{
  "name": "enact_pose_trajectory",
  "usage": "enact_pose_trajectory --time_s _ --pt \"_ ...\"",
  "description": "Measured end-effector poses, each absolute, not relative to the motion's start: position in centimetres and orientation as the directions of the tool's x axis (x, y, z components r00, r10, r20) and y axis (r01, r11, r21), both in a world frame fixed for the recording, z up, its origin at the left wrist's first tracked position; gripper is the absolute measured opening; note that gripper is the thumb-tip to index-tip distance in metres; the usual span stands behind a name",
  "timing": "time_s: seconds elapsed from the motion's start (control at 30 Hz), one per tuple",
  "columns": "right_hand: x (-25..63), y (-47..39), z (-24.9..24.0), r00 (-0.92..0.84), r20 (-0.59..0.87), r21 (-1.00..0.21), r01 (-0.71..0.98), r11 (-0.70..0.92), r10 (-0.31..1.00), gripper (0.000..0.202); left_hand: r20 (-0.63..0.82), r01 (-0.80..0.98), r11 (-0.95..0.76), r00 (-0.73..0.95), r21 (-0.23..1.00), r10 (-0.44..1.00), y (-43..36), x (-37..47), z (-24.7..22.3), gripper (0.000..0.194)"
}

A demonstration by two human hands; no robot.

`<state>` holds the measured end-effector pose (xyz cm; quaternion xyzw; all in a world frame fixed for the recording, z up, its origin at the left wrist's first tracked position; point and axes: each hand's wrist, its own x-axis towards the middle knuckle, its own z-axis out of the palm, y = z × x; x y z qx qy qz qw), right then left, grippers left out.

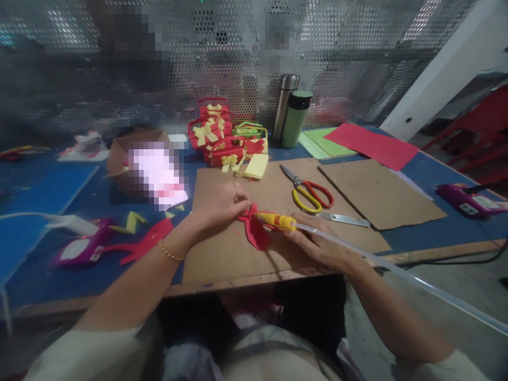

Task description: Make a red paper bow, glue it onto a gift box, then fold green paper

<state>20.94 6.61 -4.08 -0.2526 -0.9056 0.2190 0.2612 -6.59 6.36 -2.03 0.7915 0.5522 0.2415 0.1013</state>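
While the left hand (227,201) pinches with thumb and forefinger nearly together at the upper edge of a red piece (260,236), the right hand (317,246) is curled about a yellow glue gun (282,221); its lower fingers are partly hidden, so their exact closure cannot be told. Nozzle at the red piece, just beside the left fingertips; contact not resolvable. Red piece: thin, flat, matt, with a rounded lobe toward the body, lying on brown cardboard (222,259) near its middle. Glue stick (397,271): long, translucent, smooth rod running from the gun's rear over the right forearm. Beyond the hands: scissors (297,182), steel blades, looped red and yellow handles; beside them, a flat metal blade (349,220). Farther back, small red boxy pieces (227,153) with pale yellow bows.
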Motion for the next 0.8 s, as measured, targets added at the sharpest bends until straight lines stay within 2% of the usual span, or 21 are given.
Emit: enact_pose_trajectory --time_s 0.23,0.5,0.8 --pt "21.0 6.6 -4.2 -0.726 0.375 -0.531 0.341 0.776 0.576 0.038 0.152 0.787 -0.310 0.271 0.534 0.951 6.2 -6.1 -2.1 0.017" --pt "21.3 6.6 -4.4 -0.720 0.363 -0.553 0.345 0.759 0.592 0.036 0.197 0.806 -0.352 0.293 0.475 0.936 6.4 -6.0 -2.7 0.015" --pt "21.4 6.5 -4.1 -0.730 0.354 -0.544 0.347 0.764 0.584 0.036 0.202 0.802 -0.359 0.297 0.477 0.933 6.4 -5.8 -2.9 0.012"
